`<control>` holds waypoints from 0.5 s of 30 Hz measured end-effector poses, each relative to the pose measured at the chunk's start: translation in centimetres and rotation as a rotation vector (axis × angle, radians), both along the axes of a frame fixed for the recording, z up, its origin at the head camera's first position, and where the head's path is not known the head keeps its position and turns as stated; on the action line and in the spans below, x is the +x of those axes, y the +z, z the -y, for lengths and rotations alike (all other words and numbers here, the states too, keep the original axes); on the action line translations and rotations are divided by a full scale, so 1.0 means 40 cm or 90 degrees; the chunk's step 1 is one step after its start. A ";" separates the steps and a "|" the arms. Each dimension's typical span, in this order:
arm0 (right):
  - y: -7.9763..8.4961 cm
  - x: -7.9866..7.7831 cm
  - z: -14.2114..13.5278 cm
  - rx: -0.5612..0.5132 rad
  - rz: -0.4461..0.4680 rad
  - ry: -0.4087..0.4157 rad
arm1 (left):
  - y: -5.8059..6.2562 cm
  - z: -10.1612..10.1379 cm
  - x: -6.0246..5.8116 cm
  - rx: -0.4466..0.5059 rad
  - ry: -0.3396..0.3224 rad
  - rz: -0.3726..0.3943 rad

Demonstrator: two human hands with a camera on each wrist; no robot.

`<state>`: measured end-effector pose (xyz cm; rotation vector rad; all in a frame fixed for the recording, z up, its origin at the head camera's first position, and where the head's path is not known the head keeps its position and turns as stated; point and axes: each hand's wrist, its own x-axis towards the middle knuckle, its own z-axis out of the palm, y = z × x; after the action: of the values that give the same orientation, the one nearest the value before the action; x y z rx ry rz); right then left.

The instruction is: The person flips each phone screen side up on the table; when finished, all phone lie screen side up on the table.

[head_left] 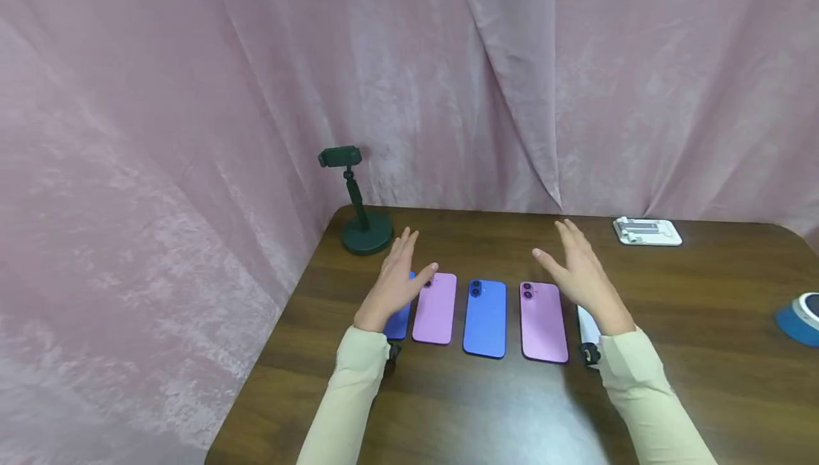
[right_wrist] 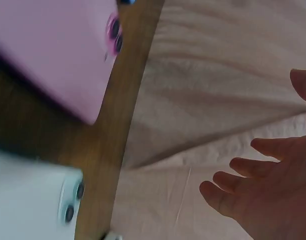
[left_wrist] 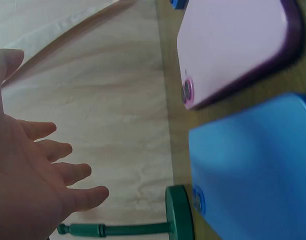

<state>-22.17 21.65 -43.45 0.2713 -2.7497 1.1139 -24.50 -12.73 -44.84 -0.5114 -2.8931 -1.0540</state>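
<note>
Both hands are held up over a row of phones lying back side up, with nothing in either. My left hand [head_left: 397, 284], fingers stretched, is above the leftmost blue phone [head_left: 398, 324] and partly covers it. Beside that lies a pink phone [head_left: 435, 312], then a second blue phone [head_left: 485, 323] in the middle and another pink phone [head_left: 544, 323]. At the right end a pale, whitish phone [head_left: 587, 326] is partly hidden under my right hand [head_left: 582, 276], whose fingers are extended and thumb spread. Its twin camera lenses show in the right wrist view.
A dark green phone stand [head_left: 366, 232] with a round base stands at the back left of the wooden table [head_left: 473, 408]. A folded white stand [head_left: 648, 232] lies at the back right. A blue and white object [head_left: 800, 319] sits at the right edge. Pink curtains [head_left: 409, 81] hang behind.
</note>
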 end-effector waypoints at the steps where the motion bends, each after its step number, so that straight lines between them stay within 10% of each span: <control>1: 0.000 -0.005 0.010 0.000 0.005 0.006 | -0.001 0.007 0.002 0.004 0.004 0.002; 15: -0.006 -0.045 0.167 -0.031 0.035 0.066 | -0.007 0.106 0.048 0.085 0.052 0.014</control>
<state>-23.98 14.96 -43.68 0.3865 -2.7807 1.2299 -22.60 -16.95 -45.12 -0.3751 -2.8101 -1.2359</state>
